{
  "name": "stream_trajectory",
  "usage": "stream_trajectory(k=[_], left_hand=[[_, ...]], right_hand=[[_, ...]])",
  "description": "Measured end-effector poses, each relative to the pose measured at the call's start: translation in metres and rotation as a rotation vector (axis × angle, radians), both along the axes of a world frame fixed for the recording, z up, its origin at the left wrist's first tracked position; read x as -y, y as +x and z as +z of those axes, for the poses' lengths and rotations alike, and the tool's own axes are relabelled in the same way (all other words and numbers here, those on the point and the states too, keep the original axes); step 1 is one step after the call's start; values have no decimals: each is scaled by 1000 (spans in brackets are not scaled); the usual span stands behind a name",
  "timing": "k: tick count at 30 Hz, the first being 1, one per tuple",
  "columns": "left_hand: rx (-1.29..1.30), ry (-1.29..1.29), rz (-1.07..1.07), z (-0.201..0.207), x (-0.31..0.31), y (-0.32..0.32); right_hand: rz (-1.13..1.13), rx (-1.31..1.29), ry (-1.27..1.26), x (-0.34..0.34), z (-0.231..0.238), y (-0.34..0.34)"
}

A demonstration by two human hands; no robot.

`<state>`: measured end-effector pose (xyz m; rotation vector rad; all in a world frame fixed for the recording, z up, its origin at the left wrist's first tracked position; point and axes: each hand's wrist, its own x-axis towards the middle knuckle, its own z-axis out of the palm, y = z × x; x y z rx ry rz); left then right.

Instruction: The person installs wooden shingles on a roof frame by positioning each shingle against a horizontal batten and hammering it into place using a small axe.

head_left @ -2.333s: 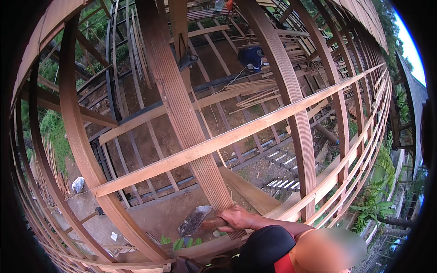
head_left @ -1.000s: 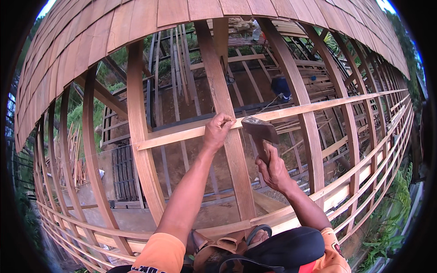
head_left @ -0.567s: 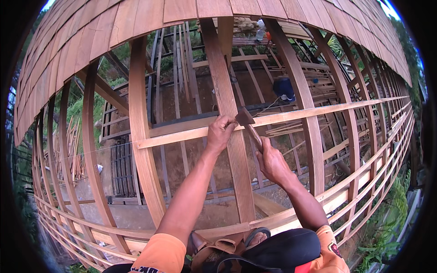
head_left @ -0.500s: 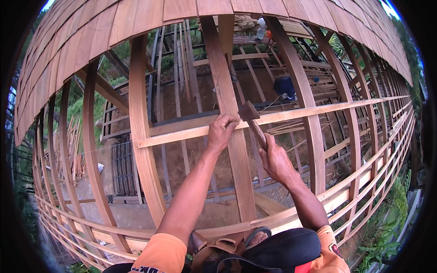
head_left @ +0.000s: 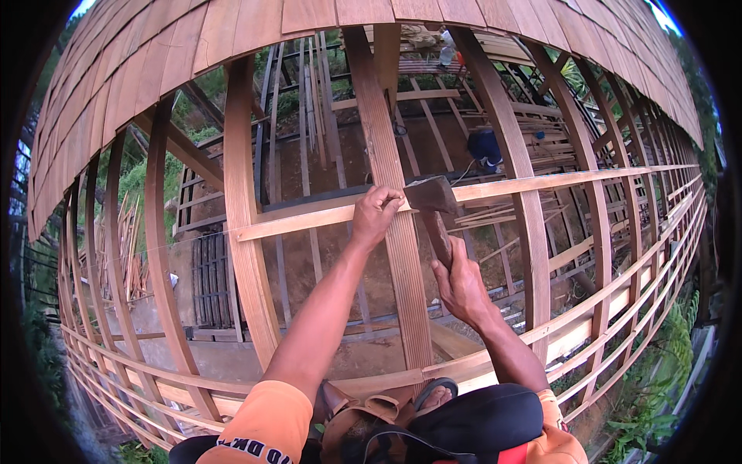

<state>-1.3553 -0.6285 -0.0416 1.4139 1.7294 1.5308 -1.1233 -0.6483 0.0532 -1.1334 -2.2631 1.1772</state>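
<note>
My right hand (head_left: 464,284) is wrapped round the wooden handle of a hatchet (head_left: 437,232). Its dark, worn metal head is held just right of my left fingertips, in front of a wooden batten (head_left: 309,220). That batten runs crosswise over a sloping rafter (head_left: 406,286). My left hand (head_left: 376,216) is closed in a pinch against the batten where it crosses the rafter. Whatever is between those fingertips is too small and hidden to make out. A thin string (head_left: 166,246) stretches leftward from near the batten's left end.
Overlapping wooden shingles (head_left: 255,31) cover the roof above. More rafters (head_left: 533,255) stand to both sides with gaps between them. Far below lie ground, stacked timber and a dark blue item (head_left: 485,147). My sandalled foot (head_left: 437,396) rests by the lower battens (head_left: 224,383).
The hatchet head has come up off the batten toward me and slightly right, and looks larger. My left hand keeps its pinch at nearly the same spot.
</note>
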Motion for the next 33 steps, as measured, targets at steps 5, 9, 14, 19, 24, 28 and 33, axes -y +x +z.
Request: stream_trajectory(k=[5, 9, 14, 19, 24, 28, 33], left_hand=[[149, 132, 266, 9, 35, 17], [718, -181, 461, -20, 68, 38], [989, -108, 725, -75, 10, 36], [820, -51, 818, -49, -9, 64], [789, -21, 828, -51, -4, 61], [858, -6, 824, -52, -8, 62], [796, -68, 643, -50, -2, 53]], right_hand=[[-22, -97, 37, 16, 9, 31], [-106, -168, -213, 39, -56, 48], [-176, -395, -552, 65, -127, 3], [-150, -262, -280, 75, -160, 15], [-139, -244, -281, 81, -163, 17], [-138, -242, -308, 83, -162, 18], [-79, -226, -320, 62, -139, 13]])
